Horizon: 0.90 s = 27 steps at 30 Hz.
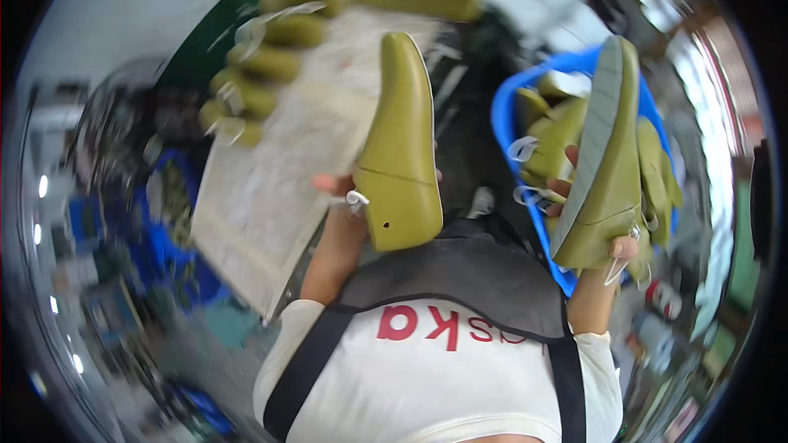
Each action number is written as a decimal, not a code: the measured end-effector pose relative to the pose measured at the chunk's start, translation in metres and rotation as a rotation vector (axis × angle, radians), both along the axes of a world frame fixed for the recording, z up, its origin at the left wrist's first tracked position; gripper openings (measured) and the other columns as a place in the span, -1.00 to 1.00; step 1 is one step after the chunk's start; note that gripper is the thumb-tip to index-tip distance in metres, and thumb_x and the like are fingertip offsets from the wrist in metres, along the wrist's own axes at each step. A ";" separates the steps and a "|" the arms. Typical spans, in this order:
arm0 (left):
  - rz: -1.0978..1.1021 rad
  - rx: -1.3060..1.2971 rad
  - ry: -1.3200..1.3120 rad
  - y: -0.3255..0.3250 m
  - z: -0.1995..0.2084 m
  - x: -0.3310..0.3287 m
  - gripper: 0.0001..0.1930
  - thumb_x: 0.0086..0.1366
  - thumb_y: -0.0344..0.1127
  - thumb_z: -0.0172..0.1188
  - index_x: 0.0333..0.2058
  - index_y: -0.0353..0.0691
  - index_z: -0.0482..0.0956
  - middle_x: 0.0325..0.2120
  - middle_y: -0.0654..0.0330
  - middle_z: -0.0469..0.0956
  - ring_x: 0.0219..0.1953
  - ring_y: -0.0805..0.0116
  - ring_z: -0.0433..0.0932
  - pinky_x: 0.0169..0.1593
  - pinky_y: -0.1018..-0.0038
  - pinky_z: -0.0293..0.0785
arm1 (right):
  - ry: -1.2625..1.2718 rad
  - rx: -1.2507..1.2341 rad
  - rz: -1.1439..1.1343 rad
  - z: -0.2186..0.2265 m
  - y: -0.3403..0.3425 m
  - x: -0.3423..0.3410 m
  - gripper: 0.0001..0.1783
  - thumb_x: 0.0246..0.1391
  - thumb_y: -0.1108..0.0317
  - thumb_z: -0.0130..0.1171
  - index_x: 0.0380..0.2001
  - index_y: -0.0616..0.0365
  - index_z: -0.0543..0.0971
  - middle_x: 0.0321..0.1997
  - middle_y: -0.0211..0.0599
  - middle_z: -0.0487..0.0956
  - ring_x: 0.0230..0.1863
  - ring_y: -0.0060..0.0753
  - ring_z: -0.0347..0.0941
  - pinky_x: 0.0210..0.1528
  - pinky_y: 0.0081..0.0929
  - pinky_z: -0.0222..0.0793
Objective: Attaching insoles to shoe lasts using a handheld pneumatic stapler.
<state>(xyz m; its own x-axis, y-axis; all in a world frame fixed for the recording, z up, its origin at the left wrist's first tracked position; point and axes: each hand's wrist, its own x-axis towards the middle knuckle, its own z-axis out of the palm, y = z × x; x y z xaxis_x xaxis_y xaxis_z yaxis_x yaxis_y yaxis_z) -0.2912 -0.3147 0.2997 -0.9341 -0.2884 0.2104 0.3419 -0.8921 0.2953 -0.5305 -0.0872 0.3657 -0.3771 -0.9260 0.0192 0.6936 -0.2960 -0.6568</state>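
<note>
My left hand [335,186] is closed around an olive-green shoe last [400,148], which it holds up with the toe pointing away from me. A small hole and a white string loop show near that last's heel end. In my right hand [624,248] is a second olive-green shoe last [617,156], tilted so that its grey sole faces left. Its toe also points away, and a thin white string hangs by my thumb. The two lasts are apart, the right one held above a blue basket [502,107].
More green lasts with white strings lie in the blue basket. Several others [271,61] are lined up along the far and left edges of a pale tabletop [246,221]. Another blue container [205,283] stands on the far left. Clear plastic wrapping [542,4] lies beyond.
</note>
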 end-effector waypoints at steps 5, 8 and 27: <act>0.509 -0.143 -0.336 0.000 0.032 0.164 -0.25 0.15 -0.10 0.21 0.24 -0.30 0.14 -0.02 -0.04 0.44 -0.08 0.05 0.50 -0.06 0.19 0.51 | 0.241 0.127 0.484 0.014 -0.157 0.105 0.16 -0.49 0.37 0.24 0.34 0.22 0.03 0.33 -0.11 0.22 0.30 -0.20 0.22 0.34 -0.37 0.02; 1.177 0.051 -0.778 -0.016 0.039 0.246 -0.34 0.17 -0.13 0.18 0.19 -0.28 0.21 -0.11 0.05 0.47 -0.13 0.16 0.52 -0.09 0.23 0.52 | 0.235 0.110 0.853 0.004 -0.253 0.197 0.00 -0.32 0.54 0.19 0.33 0.12 0.12 0.20 -0.15 0.36 0.14 -0.29 0.36 0.13 -0.45 0.28; 0.412 -0.893 -1.729 -0.229 -0.021 0.402 -0.29 0.22 -0.15 0.09 0.32 -0.02 0.05 -0.45 0.10 0.54 -0.50 0.30 0.58 -0.56 0.45 0.54 | 0.952 -0.221 0.354 -0.043 -0.368 0.305 -0.56 -0.04 0.39 0.20 -0.03 0.24 0.49 -0.14 -0.10 0.59 -0.17 -0.15 0.54 -0.09 -0.35 0.45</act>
<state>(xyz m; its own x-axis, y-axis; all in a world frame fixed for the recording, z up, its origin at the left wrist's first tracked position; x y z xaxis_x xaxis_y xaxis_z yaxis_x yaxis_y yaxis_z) 0.1108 -0.5437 0.2791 -0.1838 -0.8455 -0.5013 -0.6359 -0.2866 0.7166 -0.2250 -0.4556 0.3224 0.1762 -0.9202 0.3495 -0.0127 -0.3572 -0.9340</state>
